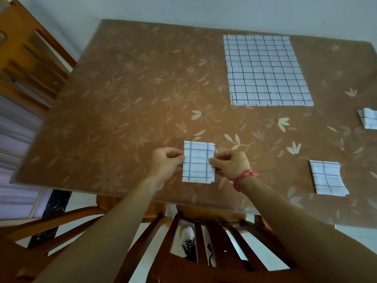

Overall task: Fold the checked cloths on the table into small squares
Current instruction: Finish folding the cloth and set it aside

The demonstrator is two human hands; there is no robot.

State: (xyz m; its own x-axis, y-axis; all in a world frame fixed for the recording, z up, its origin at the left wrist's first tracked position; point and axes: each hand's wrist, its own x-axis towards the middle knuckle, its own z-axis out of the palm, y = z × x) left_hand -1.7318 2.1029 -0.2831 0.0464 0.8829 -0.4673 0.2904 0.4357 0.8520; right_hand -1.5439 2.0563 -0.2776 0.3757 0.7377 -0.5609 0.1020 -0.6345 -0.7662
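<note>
Beyond the right hand (230, 162) and well apart from it, a flat cloth (265, 70) lies spread open on the table (126, 94), its grid of dark lines fully showing. To the right of that hand, nearer the table's front edge, sits a folded cloth (327, 178), a small layered square with its right side slightly ragged. Farther right and a little beyond, an edge cloth (369, 119) is cut off by the frame, so its shape cannot be told. Nothing lies between the hands and these pieces; only the brown leaf-patterned tabletop shows there. Under both forearms a wooden chair (204, 242) is tucked against the table, and a white shoe (188, 236) shows through its slats. Far off to the left of the left hand (166, 161) stands a side chair (30, 56).

Between the two hands is the held cloth (198, 162), a small folded rectangle close to the front edge; whether it rests on the table or is raised just off it cannot be told. The left hand pinches its left edge, fingers curled, thumb on top. The right hand pinches its right edge the same way, knuckles up, with a pink band (244, 178) on the wrist. Both forearms reach forward and converge on the cloth.
</note>
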